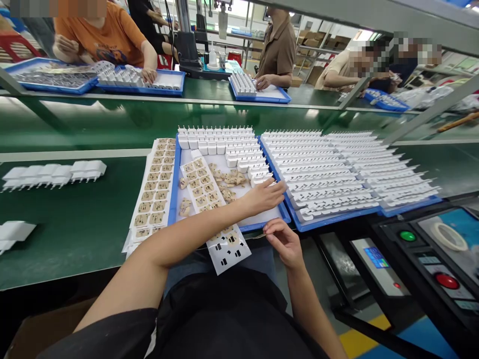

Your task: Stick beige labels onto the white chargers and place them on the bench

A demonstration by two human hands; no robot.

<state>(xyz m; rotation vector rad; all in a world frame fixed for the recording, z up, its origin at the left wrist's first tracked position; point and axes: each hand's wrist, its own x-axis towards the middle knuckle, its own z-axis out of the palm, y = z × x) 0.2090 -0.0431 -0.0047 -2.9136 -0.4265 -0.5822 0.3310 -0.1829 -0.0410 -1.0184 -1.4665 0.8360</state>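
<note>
My left hand (265, 195) reaches over the right side of a blue tray (172, 184), fingers stretched out at the near end of the rows of white plug housings (239, 149). Whether its fingertips touch a housing is hard to see. At the tray's front edge, my right hand (285, 242) pinches a thin tan sticker (259, 236) between thumb and fingertips. A white sheet of tan stickers (204, 187) slants across the tray under my left forearm; its near end hangs over the edge, with some stickers peeled off. Loose tan pieces (234, 178) lie scattered in the tray.
Stacked sticker sheets (151, 192) lie left of the tray. Two trays of white housings (318, 174) stand to the right. More housings (54, 173) rest on the green table. A machine panel with a red button (447, 280) is at lower right. Co-workers sit across the line.
</note>
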